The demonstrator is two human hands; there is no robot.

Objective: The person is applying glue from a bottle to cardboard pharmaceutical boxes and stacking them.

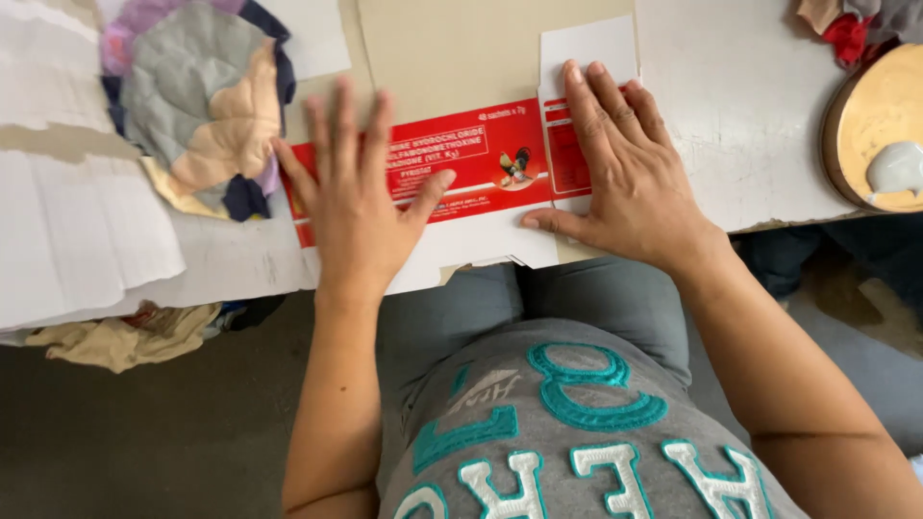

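A flattened red-and-white carton [481, 163] is pressed flat against the near edge of a tabletop [750, 106], seen from above by a seated person in a grey shirt with teal and white lettering. The left hand [356, 192] is laid palm down on the carton's left part, its fingers spread wide and pointing away from the body, the thumb stretched out to the right across the red panel. The right hand [625, 173] is laid palm down on the carton's right part, its fingers held close together over a white flap [588, 43] that sticks up beyond the red panel, the thumb set along the lower white edge. Nothing is pinched or gripped by either hand; both are simply flattened on the card. The carton is placed on a sheet of brown cardboard [452, 48] and its lower white flap is seen just over the tabletop's edge, above the person's lap. To the left of the left hand, a bundle of patchwork cloth [202, 96] in grey, peach, purple and navy is seen, with sheets of white paper [77, 221] near it. At the far right, a round wooden disc [870, 115] carrying a white blob is partly shown.
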